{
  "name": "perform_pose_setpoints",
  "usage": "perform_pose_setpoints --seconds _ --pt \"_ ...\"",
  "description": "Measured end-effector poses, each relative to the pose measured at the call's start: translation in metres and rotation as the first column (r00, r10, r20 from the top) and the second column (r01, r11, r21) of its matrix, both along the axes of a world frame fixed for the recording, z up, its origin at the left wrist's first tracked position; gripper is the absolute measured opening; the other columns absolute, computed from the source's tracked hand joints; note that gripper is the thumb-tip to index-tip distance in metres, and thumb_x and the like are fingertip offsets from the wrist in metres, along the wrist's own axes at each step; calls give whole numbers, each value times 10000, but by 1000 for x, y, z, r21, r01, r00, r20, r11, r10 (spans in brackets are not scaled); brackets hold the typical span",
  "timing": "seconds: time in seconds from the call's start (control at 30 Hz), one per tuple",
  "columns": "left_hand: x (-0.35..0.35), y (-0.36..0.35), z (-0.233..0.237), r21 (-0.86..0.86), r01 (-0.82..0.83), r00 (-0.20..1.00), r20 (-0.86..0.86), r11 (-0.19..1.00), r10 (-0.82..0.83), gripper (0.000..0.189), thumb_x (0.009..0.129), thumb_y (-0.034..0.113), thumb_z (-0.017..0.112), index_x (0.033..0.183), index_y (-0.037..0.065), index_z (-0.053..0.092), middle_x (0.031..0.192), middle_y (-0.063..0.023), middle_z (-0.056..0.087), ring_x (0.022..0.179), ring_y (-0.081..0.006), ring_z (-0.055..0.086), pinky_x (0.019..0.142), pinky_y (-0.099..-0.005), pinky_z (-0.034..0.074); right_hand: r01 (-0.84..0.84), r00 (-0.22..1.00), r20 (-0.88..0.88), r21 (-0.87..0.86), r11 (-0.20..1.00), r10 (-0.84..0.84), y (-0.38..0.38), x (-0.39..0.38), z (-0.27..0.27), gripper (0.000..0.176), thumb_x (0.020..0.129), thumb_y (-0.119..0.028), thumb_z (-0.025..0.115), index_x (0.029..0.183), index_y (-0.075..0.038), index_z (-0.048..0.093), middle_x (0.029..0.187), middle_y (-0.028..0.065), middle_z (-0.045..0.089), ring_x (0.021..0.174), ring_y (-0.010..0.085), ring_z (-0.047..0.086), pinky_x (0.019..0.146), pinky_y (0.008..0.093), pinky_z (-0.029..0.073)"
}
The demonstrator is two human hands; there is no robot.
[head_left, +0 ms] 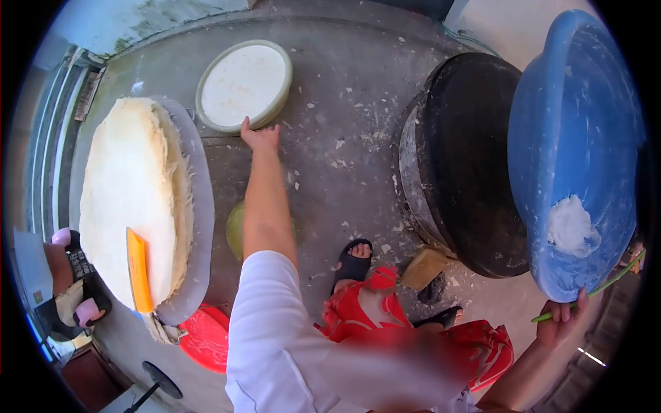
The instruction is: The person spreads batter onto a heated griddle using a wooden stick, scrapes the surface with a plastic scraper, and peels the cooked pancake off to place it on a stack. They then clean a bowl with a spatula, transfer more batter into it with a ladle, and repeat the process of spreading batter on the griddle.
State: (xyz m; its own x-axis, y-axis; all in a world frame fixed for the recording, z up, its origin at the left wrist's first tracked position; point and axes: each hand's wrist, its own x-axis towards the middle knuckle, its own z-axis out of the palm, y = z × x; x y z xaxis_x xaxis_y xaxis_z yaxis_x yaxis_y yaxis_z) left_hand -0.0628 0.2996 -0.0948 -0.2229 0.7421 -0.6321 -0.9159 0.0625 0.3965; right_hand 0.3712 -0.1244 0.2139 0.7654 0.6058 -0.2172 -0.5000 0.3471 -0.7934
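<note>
My left hand (261, 136) reaches out to the near rim of a round pale basin (286, 96) filled with white batter (242, 84). Its thumb overlaps the rim and the fingers are spread apart. On the far right, my right hand (561, 320) has its fingers closed on the lower edge of a large blue plastic basin (585, 138), which is tilted up on its side. A wet white lump (571, 226) sits inside this basin. A thin green stalk (606, 283) runs across the right hand.
Left, a tall stack of thin flatbreads (131, 186) rests on a round grey board (200, 227), an orange-handled blade (139, 270) on top. A black round griddle (468, 165) stands beside the blue basin. A wooden block (423, 268) and red plastic seat (206, 339) are near my feet.
</note>
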Motion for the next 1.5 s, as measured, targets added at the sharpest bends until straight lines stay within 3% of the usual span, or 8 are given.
perform_pose_setpoints --seconds 0.2,0.23,0.37,0.43,0.67,0.83,1.37,1.5 --pt "-11 26 -22 113 -157 975 176 981 136 749 699 355 534 1319 78 219 1350 -135 242 1281 -297 184 1020 -478 139 -197 980 -29 36 980 198 7 6 0 222 863 -156 479 1019 0 448 691 22 531 370 26 339 308 167 215" --pt "-10 31 -24 68 -173 971 179 983 159 675 667 316 562 1242 85 296 1230 -130 346 1136 -274 349 875 -435 336 -218 975 -23 29 975 219 7 6 -1 228 863 -160 478 1019 3 446 672 18 529 368 27 348 305 167 219" --pt "6 36 -14 -117 -93 995 -38 989 89 455 661 303 541 1044 117 381 1047 -55 420 804 -167 402 510 -284 271 -24 999 -39 -78 997 21 16 2 -3 225 860 -165 483 1008 1 447 634 3 514 363 26 354 299 165 233" --pt "13 35 -13 -141 -80 996 -45 987 74 462 659 301 541 1051 117 380 1054 -57 428 809 -166 408 516 -283 281 -191 980 -54 -6 981 191 2 17 -10 114 864 -121 484 938 -34 482 737 15 543 375 26 335 309 160 221" --pt "67 11 -3 -144 -8 1000 -25 990 5 389 668 273 496 1020 137 403 1052 -43 483 761 -132 405 515 -259 277 -116 992 -60 -98 988 110 3 4 -10 136 854 -137 507 936 -33 478 716 16 537 374 22 348 297 160 236" --pt "114 -30 -11 -139 58 998 -7 989 -60 281 666 210 465 934 147 405 1003 -3 490 729 -112 381 525 -255 275 -426 895 -122 54 903 430 -12 9 -20 136 850 -131 511 929 -26 479 691 6 525 371 22 351 298 157 229" --pt "172 -282 -16 -435 276 942 -55 857 -332 281 685 200 495 929 87 416 975 -55 481 863 -172 459 623 -318 356 -265 963 -71 -122 956 258 -68 3 -16 111 788 -108 576 847 -66 491 672 -13 511 372 20 325 318 151 220" --pt "145 -309 -24 -345 538 842 258 769 -473 305 709 208 502 971 75 419 988 -89 496 880 -206 487 657 -356 396 -319 948 -51 -167 933 316 -66 -20 0 135 760 -111 583 848 -62 494 669 -13 511 367 24 321 323 163 214"
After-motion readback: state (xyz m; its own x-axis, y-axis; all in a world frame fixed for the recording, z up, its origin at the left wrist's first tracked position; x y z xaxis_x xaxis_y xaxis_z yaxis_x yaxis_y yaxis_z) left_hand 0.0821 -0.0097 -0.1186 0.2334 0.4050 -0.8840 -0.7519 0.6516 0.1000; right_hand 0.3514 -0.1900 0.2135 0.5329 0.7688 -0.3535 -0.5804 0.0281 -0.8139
